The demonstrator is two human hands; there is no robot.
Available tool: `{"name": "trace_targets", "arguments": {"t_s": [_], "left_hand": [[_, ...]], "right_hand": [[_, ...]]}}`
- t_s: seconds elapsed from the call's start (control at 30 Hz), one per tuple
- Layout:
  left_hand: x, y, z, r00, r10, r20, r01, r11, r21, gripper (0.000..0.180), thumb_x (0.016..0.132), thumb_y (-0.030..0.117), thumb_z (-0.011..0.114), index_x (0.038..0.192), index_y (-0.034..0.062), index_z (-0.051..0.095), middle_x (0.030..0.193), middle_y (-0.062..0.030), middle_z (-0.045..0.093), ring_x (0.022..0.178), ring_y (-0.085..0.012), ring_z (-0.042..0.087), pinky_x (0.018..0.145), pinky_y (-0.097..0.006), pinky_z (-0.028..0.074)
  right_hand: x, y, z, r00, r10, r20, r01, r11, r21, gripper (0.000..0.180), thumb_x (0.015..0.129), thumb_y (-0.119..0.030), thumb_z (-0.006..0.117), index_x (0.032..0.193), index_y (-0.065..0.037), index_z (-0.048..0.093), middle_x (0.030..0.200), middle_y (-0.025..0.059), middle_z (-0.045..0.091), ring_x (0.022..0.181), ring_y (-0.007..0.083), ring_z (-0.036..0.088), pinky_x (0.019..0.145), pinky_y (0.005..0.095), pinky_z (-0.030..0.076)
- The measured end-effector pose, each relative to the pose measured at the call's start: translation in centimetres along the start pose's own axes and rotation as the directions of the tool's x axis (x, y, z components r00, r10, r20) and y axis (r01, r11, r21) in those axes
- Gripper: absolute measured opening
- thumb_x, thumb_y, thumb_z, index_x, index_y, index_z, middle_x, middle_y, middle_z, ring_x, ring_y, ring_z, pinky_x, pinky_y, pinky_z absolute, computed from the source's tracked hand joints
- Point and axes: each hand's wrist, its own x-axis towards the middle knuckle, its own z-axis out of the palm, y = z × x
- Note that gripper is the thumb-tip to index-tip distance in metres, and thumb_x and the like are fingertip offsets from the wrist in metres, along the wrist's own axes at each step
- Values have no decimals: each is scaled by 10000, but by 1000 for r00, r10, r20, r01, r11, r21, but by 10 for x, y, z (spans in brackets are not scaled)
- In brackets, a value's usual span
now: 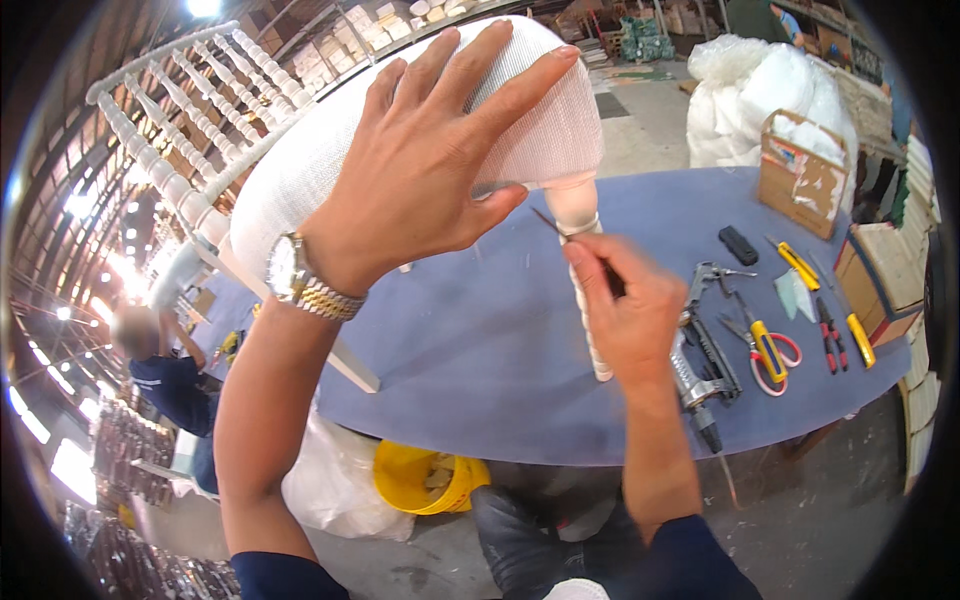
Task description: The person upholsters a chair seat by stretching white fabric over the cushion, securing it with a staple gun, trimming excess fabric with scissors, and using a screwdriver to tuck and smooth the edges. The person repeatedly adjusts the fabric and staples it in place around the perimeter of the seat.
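Observation:
A white chair stands on the blue-grey covered table (pixel 440 330), its seat (pixel 290 170) wrapped in pale woven fabric. Turned spindles form its back (pixel 175 95), on the left. My left hand (pixel 430 150) lies spread over the top of the seat, fingers apart, holding nothing. Beside the front corner, close to a turned leg (pixel 588 330), my right hand (pixel 632 300) is closed around a thin, dark, pointed tool (pixel 546 219). Its tip points up and left, just under the fabric's lower edge. The fingers hide its handle, and motion blurs the hand, so I cannot tell its exact kind.
Right of the chair lie an air stapler (pixel 703 375), red-handled scissors (pixel 788 350), a yellow utility knife (pixel 797 264), pliers (pixel 832 340) and yellow-handled tools. Behind them are a cardboard box (pixel 790 190) and bubble wrap (pixel 735 110). A yellow bucket (pixel 400 485) stands below; a co-worker (pixel 170 385) is left.

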Motion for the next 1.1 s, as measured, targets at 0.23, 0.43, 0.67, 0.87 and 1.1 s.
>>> {"name": "trace_targets", "arguments": {"t_s": [0.23,0.43,0.67,0.87,1.1], "left_hand": [[2,7,7,999,-37,-6,37,998,57,946,711,271,829,1563,300,417,1607,-130,364,1402,-378,416,1138,-509,363],[6,12,9,998,-60,-18,60,998,24,965,683,243,814,1563,286,421,1601,-128,379,1394,-377,426,1131,-506,372],[6,13,4,995,-99,10,99,995,-9,982,685,230,812,1574,282,398,1599,-138,379,1398,-397,428,1149,-515,356],[6,15,4,994,-112,11,112,993,-20,977,692,202,808,1574,277,395,1601,-144,382,1395,-399,434,1157,-517,353],[20,17,-2,992,-111,53,113,993,-39,1147,575,226,944,1574,265,382,1563,-134,440,1358,-404,471,1137,-489,402]], "right_hand": [[42,12,-31,935,-326,137,353,877,-326,105,902,-187,734,864,-102,685,753,67,657,662,292,642,563,403,478],[68,23,-40,884,-417,213,461,854,-240,105,895,-197,724,850,-113,679,758,63,654,677,293,643,588,407,493],[93,29,-40,805,-508,307,563,817,-126,79,838,-99,792,878,-59,737,781,75,689,685,270,653,595,368,495],[89,38,-31,793,-565,230,603,783,-155,85,835,-108,801,869,-69,735,756,60,677,636,257,638,550,358,487],[88,33,-28,779,-611,145,628,758,-179,116,816,-123,821,850,-69,724,726,54,659,611,254,631,539,350,494]]}}
